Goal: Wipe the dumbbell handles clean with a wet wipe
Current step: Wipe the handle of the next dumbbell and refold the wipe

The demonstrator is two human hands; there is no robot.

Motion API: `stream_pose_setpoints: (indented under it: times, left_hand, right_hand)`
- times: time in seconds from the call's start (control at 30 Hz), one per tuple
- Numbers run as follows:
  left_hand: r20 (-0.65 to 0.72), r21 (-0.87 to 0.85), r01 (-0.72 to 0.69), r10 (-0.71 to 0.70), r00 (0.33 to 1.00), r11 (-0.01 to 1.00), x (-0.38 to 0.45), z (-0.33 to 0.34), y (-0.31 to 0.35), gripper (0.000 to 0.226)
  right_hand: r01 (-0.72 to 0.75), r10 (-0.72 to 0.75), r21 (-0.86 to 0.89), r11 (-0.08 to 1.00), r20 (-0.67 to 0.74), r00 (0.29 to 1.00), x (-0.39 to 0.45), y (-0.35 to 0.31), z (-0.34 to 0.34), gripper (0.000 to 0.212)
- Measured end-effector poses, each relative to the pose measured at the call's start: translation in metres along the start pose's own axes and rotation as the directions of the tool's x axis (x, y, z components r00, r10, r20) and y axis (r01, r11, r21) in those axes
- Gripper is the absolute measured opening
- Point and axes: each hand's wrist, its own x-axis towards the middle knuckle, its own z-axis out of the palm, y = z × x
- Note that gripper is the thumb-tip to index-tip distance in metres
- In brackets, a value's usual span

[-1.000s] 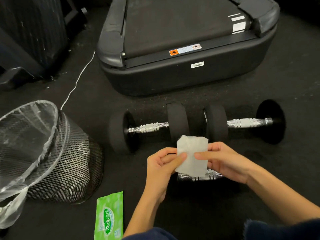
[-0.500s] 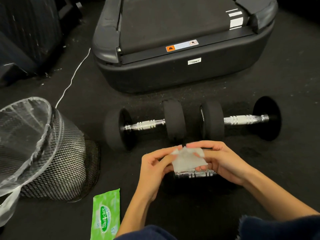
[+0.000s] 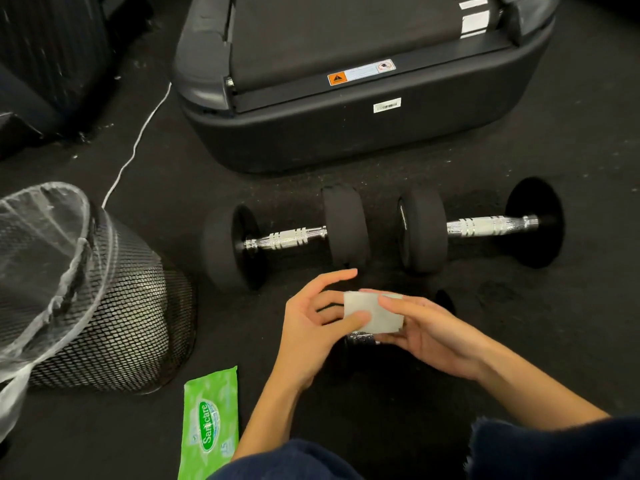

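A folded white wet wipe (image 3: 372, 311) is held between both hands above the floor. My left hand (image 3: 313, 327) pinches its left edge with the thumb. My right hand (image 3: 426, 332) grips its right side from above and below. Just under the wipe a third dumbbell's chrome handle (image 3: 360, 339) shows, mostly hidden by my hands. Two black dumbbells lie end to end behind. The left dumbbell (image 3: 284, 239) and the right dumbbell (image 3: 485, 225) both have bare chrome handles.
A green wet wipe pack (image 3: 211, 424) lies on the dark floor at the lower left. A black mesh bin (image 3: 104, 306) with a clear liner leans at the left. The treadmill's end (image 3: 346, 133) sits behind the dumbbells, with a white cable (image 3: 135, 147) running left of it.
The wipe has been folded from an upright open sheet into a smaller flat pad. Both hands have lowered toward the near dumbbell's handle.
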Motion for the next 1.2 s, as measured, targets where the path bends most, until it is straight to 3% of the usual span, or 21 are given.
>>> stream_pose_setpoints:
  times: [0.1,0.17,0.23,0.3,0.43,0.5,0.67,0.77,0.9,1.07,1.2]
  left_hand:
    - [-0.091,0.142,-0.066,0.08,0.993,0.988,-0.001,-0.003,-0.012,0.05]
    - [-0.181,0.438,-0.12,0.218,0.959,0.891,-0.005,-0.009,-0.033,0.033]
    - [-0.163,0.723,-0.109,0.322,0.933,0.682,-0.013,-0.009,-0.054,0.03]
    - [-0.158,0.771,-0.062,0.285,0.945,0.633,-0.02,-0.003,-0.07,0.041]
    - [-0.205,0.742,-0.044,0.288,0.935,0.669,-0.022,0.005,-0.087,0.045]
    - [-0.24,0.743,-0.044,0.328,0.914,0.668,-0.016,0.006,-0.093,0.043]
    - [-0.268,0.715,-0.096,0.398,0.877,0.693,-0.015,0.011,-0.104,0.041]
    - [-0.237,0.745,-0.137,0.452,0.86,0.652,-0.016,0.008,-0.109,0.041]
    - [-0.202,0.777,-0.155,0.474,0.857,0.611,-0.018,0.005,-0.111,0.042]
    - [-0.203,0.8,-0.131,0.47,0.859,0.586,-0.017,0.005,-0.11,0.041]
    - [-0.161,0.855,-0.111,0.462,0.872,0.507,-0.009,0.001,-0.104,0.041]
  right_hand:
    - [0.074,-0.077,-0.11,0.991,-0.018,0.997,0.0,0.004,0.001,0.034]
    - [0.221,-0.265,-0.366,0.904,-0.073,0.962,0.001,0.007,-0.004,0.029]
    - [0.287,-0.516,-0.75,0.596,-0.084,0.852,0.003,0.013,-0.016,0.028]
    - [0.245,-0.66,-0.937,0.249,0.021,0.751,0.006,0.023,-0.026,0.037]
    - [0.174,-0.593,-0.944,-0.281,0.313,0.742,0.029,0.058,-0.023,0.046]
    - [0.17,-0.539,-0.898,-0.405,0.385,0.75,0.036,0.076,-0.018,0.042]
    - [0.243,-0.458,-0.83,-0.502,0.494,0.739,0.02,0.078,-0.04,0.047]
    - [0.222,-0.495,-0.898,-0.379,0.399,0.772,0.034,0.065,-0.032,0.044]
    - [0.299,-0.425,-0.854,-0.425,0.48,0.767,0.021,0.081,-0.027,0.043]
    - [0.222,-0.528,-0.937,-0.269,0.336,0.78,0.024,0.067,-0.033,0.041]
    - [0.312,-0.427,-0.868,-0.387,0.469,0.773,0.014,0.085,-0.027,0.043]
